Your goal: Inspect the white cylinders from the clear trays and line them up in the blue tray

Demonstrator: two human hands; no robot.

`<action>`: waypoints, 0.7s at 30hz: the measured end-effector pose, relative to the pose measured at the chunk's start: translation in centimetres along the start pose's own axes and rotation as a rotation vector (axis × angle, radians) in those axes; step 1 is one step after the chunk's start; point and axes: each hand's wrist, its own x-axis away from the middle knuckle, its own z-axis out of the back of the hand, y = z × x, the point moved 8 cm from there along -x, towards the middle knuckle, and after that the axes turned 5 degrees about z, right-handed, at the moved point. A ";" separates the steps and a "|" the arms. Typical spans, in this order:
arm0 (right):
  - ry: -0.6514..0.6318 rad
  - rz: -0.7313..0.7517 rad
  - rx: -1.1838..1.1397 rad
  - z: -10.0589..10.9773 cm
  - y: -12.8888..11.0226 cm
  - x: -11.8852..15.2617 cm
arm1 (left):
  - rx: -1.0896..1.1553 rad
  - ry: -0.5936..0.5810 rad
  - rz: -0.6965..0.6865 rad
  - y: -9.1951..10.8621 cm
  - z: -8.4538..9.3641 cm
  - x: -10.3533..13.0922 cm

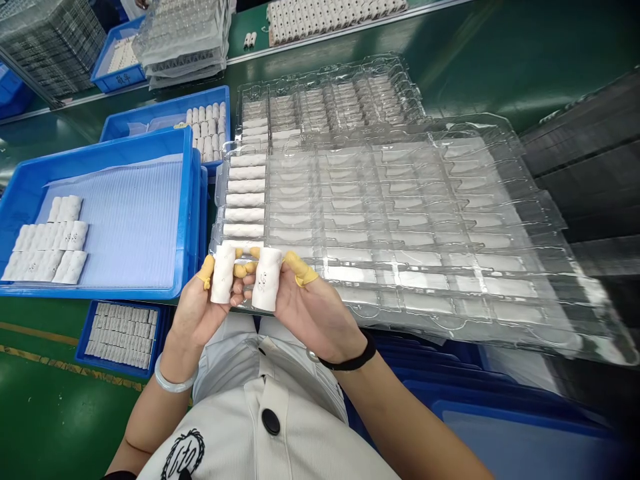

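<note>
My left hand (pixel 193 300) grips a white wavy-sided piece (pixel 223 275) upright between thumb and fingers. In my right hand (pixel 315 303) is a similar white piece (pixel 267 280) with small dark markings on its face. Yellow finger cots cover the thumbs and some fingertips. Both pieces are side by side, a small gap apart, over the near left corner of a clear plastic tray (pixel 350 220). White pieces (pixel 244 215) lie in the tray's leftmost column. Left of my hands, a blue bin (pixel 187 220) lined with a white ribbed sheet holds more pieces (pixel 45 250).
Behind stand another clear tray (pixel 325 100), a blue bin (pixel 145 113) with white pieces, and stacked trays (pixel 185 40). A blue crate (pixel 85 340) of pieces sits low at left. Blue bins (pixel 450 393) are stacked under the tray's near edge. Rows of white parts (pixel 330 20) line the back.
</note>
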 end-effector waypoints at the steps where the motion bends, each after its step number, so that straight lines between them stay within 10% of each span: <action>1: 0.002 0.000 -0.001 0.1 0.0 0.0 | 0.006 0.003 0.005 0.0 0.0 0.0; 21: 0.031 0.055 0.042 0.0 -0.3 0.2 | 0.024 -0.034 -0.027 0.3 -0.4 0.0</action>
